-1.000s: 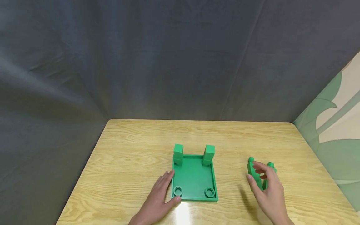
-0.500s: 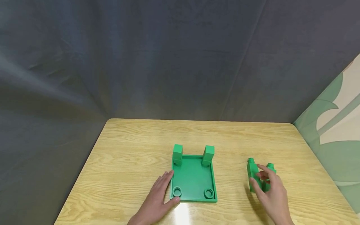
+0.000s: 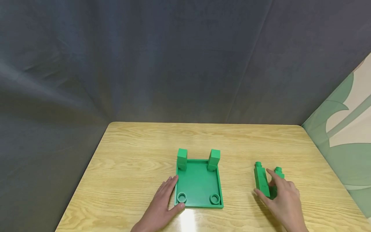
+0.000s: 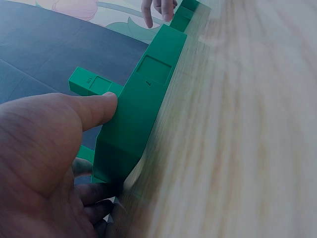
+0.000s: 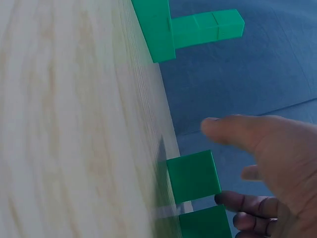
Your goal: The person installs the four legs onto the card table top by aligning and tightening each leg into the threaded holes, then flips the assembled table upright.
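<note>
Head view first. Where's the main piece?

Green tray (image 3: 198, 183), lower centre of the frame, on the wooden desk (image 3: 139, 151). Left post (image 3: 182, 158) and right post (image 3: 214, 158) stand at its upper corners; left socket (image 3: 181, 198) and right socket (image 3: 214, 199), both round, at the lower ones.

Left hand?

Left hand (image 3: 160, 206) is at the tray's lower-left corner: fingers along the left wall, thumb at the lower wall. Grip not clenched, fingers fairly straight.

And right?

Right hand (image 3: 285, 199), lower right of the frame, over two loose green blocks lying just beside each other: near block (image 3: 261, 180) on the left, far block (image 3: 279, 172) on the right, partly covered by the hand. Knobbed ends point up the frame. Grip released, thumb and fingers spread apart. Dark curtain (image 3: 174, 64) fills the top, leaf-print panel (image 3: 353, 135) at the right edge.

Left wrist view?

Tray wall runs diagonally, centre to upper middle, thumb pressed on it at centre left. Other fingers lower left, partly hidden. Right hand's fingertips show at the top, beside a loose block.

Right wrist view?

Block ends at bottom centre, narrow gap between. Thumb clear of them; a fingertip sits by that gap, contact unclear. Tray corner and a post at the top.
</note>
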Demonstrator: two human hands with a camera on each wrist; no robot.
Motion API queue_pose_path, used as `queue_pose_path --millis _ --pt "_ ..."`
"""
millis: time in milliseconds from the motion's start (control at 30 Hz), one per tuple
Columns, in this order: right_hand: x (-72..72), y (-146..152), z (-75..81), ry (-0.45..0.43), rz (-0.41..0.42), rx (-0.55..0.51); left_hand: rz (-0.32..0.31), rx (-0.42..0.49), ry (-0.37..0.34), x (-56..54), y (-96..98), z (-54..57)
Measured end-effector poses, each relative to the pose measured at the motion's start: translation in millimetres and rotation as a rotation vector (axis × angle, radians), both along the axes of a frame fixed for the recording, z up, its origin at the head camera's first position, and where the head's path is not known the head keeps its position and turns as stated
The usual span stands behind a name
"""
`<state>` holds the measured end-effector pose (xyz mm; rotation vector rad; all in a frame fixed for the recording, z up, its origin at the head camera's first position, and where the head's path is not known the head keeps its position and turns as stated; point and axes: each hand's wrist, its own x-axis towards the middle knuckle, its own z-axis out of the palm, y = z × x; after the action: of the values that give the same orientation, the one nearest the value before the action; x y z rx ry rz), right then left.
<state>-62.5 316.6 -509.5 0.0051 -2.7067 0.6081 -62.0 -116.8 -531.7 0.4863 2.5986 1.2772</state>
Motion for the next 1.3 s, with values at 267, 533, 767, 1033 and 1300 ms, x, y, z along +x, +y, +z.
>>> queue_pose_path --millis 267,533,767,1033,1300 --pt "1.6 1.8 -4.2 -0.009 0.015 0.074 -0.001 -0.001 0.006 -0.8 0.1 0.6" --pt "2.9 -3.0 -11.2 0.019 0.042 0.117 -0.004 -0.011 0.015 -2.0 0.1 -0.1" --pt "3.6 -5.7 -13.4 0.053 0.053 0.120 -0.006 -0.009 0.014 -1.5 0.2 -0.2" --pt "0.5 -6.1 -13.7 0.148 0.030 0.058 -0.003 -0.013 0.025 -1.9 0.3 -1.0" --pt "1.9 -14.0 -4.2 0.157 -0.084 -0.119 -0.004 -0.008 0.019 -2.0 0.3 -2.1"
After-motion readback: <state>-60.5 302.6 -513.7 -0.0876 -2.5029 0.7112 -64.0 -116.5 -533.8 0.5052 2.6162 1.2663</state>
